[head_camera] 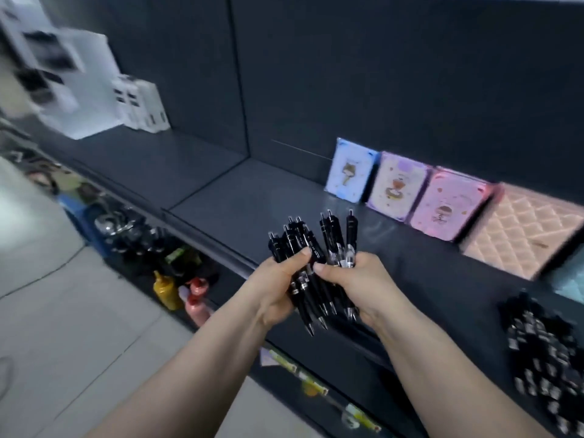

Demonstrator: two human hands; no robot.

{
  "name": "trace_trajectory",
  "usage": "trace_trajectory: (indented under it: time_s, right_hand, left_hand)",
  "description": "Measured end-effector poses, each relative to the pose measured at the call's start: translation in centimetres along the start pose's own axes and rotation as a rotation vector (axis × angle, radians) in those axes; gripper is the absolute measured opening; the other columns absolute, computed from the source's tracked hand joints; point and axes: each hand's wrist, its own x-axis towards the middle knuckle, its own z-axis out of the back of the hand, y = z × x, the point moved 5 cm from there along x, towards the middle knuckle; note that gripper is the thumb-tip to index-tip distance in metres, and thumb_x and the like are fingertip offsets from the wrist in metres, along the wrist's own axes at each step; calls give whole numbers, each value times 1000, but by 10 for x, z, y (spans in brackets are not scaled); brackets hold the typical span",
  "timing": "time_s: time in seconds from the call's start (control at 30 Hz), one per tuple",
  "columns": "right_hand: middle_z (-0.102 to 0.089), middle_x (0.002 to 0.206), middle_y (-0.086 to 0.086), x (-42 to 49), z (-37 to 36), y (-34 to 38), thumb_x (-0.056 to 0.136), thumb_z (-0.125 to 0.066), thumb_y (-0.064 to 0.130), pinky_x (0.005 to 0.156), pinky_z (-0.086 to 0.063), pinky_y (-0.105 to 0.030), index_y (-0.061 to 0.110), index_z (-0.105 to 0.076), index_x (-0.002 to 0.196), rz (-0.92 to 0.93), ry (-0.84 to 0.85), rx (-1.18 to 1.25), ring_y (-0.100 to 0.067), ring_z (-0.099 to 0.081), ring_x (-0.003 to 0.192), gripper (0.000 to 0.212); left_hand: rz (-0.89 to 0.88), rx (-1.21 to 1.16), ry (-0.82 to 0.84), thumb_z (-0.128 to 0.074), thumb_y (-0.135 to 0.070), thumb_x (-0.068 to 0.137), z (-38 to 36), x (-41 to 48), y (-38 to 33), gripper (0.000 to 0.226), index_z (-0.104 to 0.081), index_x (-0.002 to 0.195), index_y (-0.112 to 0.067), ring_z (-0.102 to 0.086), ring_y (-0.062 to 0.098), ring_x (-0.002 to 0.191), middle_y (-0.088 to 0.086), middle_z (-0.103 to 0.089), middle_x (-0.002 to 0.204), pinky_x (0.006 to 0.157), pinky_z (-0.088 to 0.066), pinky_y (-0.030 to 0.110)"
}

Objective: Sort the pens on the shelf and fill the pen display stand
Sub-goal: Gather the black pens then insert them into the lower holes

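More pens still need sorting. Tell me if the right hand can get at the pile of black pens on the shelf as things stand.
Probably not yet: the right hand is closed on the bundle of black pens, shared with the left hand. The path to the pile looks clear.

Three pastel notebooks (407, 192) lean against the dark back wall beside a quilted peach case (521, 230). White boxes (140, 104) stand far left. Bottles (180, 292) sit below.

Head-worn view, downward over shelf (252, 197), close.
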Motion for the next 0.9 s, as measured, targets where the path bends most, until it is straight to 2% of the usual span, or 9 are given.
trace_trajectory:
  time_s: [0.07, 0.13, 0.23, 0.3, 0.5, 0.63, 0.73, 0.83, 0.9]
  right_hand:
    - [-75, 80, -7, 9, -57, 2, 77, -75, 4, 74, -58, -36, 9, -71, 87, 8, 61, -37, -23, -73, 77, 11]
    - [-75, 79, -5, 20, -122, 5, 79, -75, 7, 72, -59, -35, 11, -71, 86, 13, 132, -69, -21, -73, 76, 9]
    - [-75, 79, -8, 33, -207, 9, 84, -71, 11, 66, -59, -35, 7, -70, 90, 28, 209, -63, -21, -72, 72, 8]
    - [-74, 79, -10, 43, -261, 9, 87, -66, 10, 64, -58, -35, 3, -69, 90, 23, 263, -18, -22, -67, 68, 8]
    - [-71, 75, -11, 70, -396, 11, 90, -60, 9, 56, -56, -27, 3, -70, 91, -62, 476, 34, -17, -67, 62, 11]
    - [-73, 97, -15, 102, -466, 18, 96, -53, 14, 65, -57, -37, 4, -63, 106, -111, 575, 46, -23, -71, 72, 18]
    - [-72, 106, -13, 137, -514, 22, 97, -52, 16, 60, -56, -34, 4, -62, 105, -155, 608, 96, -22, -70, 73, 18]
    - [-70, 109, -14, 173, -564, 29, 96, -53, 16, 73, -57, -39, 5, -66, 104, -220, 623, 142, -28, -68, 91, 19]
    - [-69, 107, -19, 189, -597, 32, 95, -55, 17, 77, -57, -42, 4, -66, 108, -267, 650, 153, -33, -68, 95, 22]
  left_hand:
    - [-31, -32, -60, -57, -13, 91, 46, -11, -26, 31, -60, 116, 4, -67, 35, 92, 25, -66, 111, 75, -58, 46]
    - [-99, -45, -138, -57, -11, 90, 104, -23, -57, 31, -60, 116, 5, -69, 32, 86, 23, -68, 107, 69, -59, 43]
    - [-171, -110, -179, -52, -11, 93, 184, -40, -98, 19, -62, 94, 5, -69, 30, 69, 19, -67, 84, 60, -58, 41]
    - [-184, -159, -210, -49, -13, 95, 236, -52, -120, 21, -62, 87, 2, -68, 28, 63, 18, -66, 77, 56, -57, 39]
    - [-166, -216, -240, -56, -21, 85, 355, -70, -160, 38, -63, 115, 3, -68, 25, 82, 17, -67, 103, 72, -59, 35]
    - [-180, -253, -257, -53, -21, 87, 412, -61, -185, 44, -58, 126, -2, -63, 26, 95, 20, -61, 121, 75, -58, 34]
    - [-172, -310, -294, -58, -19, 83, 451, -46, -209, 48, -56, 125, 2, -68, 22, 78, 15, -66, 103, 64, -57, 31]
    - [-200, -288, -289, -60, -19, 80, 483, -29, -245, 41, -61, 118, -3, -69, 20, 72, 10, -69, 91, 62, -56, 30]
    - [-236, -275, -284, -63, -19, 78, 500, -20, -271, 41, -62, 116, -5, -69, 21, 75, 11, -69, 94, 64, -57, 30]
